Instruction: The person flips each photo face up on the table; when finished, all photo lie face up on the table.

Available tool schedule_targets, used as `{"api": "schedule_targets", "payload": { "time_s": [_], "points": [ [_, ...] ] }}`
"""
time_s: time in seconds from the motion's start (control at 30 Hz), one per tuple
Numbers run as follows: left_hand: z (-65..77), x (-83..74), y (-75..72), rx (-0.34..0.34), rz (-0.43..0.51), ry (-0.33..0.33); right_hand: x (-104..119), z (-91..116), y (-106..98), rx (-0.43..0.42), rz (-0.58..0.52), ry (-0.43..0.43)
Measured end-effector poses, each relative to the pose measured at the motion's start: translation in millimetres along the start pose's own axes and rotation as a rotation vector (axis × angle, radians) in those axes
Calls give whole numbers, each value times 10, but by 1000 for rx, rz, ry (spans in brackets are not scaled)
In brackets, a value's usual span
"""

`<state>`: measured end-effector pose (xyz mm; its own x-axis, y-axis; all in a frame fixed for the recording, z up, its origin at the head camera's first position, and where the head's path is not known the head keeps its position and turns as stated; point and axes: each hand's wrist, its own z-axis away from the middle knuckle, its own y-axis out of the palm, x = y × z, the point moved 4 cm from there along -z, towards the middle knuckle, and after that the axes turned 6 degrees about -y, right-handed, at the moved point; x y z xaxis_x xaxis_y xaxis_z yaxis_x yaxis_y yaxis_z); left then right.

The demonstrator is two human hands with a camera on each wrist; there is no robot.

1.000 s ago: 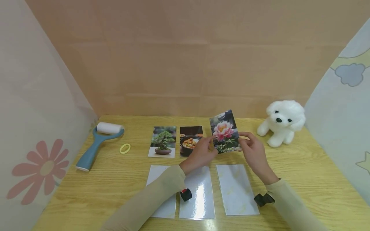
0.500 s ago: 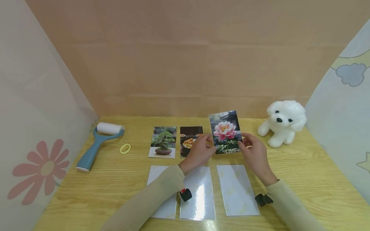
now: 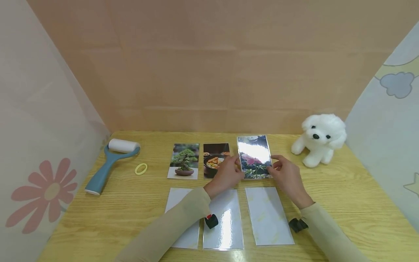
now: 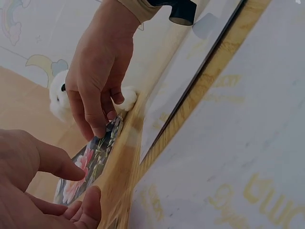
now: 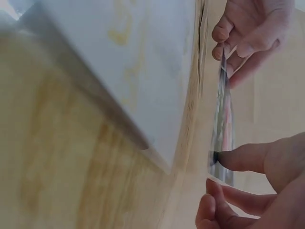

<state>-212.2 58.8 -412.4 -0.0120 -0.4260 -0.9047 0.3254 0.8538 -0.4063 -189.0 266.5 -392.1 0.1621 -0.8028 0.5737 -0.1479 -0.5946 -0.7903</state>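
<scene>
A glossy photo of a pink flower (image 3: 255,169) is held by both hands over the back of the table, tilted less steeply toward the viewer, with glare across its upper half. My left hand (image 3: 227,174) pinches its lower left edge, thumb in front and fingers behind. At the opposite edge my right hand (image 3: 288,179) pinches it low on the right. In the right wrist view the photo (image 5: 224,114) appears nearly edge-on between the two hands. A food photo (image 3: 212,160) lies just left, partly covered by my left hand. Further left is a bonsai photo (image 3: 184,160).
Three whitish sheets lie in a front row: the right sheet (image 3: 270,216), the shiny middle sheet (image 3: 226,233) and the left sheet (image 3: 190,233), partly under my left forearm. A lint roller (image 3: 109,163) and yellow ring (image 3: 141,169) are left; a white plush dog (image 3: 319,140) sits back right.
The flower photo has first straightened from its tilt, then come down and leaned back, picking up glare. Both hands stay on its edges; the right has lowered slightly.
</scene>
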Motion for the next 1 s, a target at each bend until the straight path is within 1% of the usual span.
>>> {"api": "schedule_targets", "payload": {
  "time_s": [0.23, 0.43, 0.63, 0.77, 0.87, 0.9, 1.0],
  "points": [
    [-24, -3, 22, 2, -125, -15, -35, -50, 55, 87, 31, 44],
    [-71, -5, 37, -2, -204, 0, -36, -81, 87, 143, 42, 74],
    [-105, -8, 66, -13, -242, 34, -32, -99, 109, 190, 71, 69],
    [-119, -27, 75, -17, -293, 99, -39, -114, 118, 200, 91, 63],
    [-131, -49, 82, -16, -302, 126, -44, -138, 122, 207, 103, 70],
    [-135, -53, 84, -15, -299, 117, -45, -145, 124, 209, 105, 74],
    [-144, -61, 87, 3, -290, 49, -49, -161, 130, 217, 117, 79]
  ]
}}
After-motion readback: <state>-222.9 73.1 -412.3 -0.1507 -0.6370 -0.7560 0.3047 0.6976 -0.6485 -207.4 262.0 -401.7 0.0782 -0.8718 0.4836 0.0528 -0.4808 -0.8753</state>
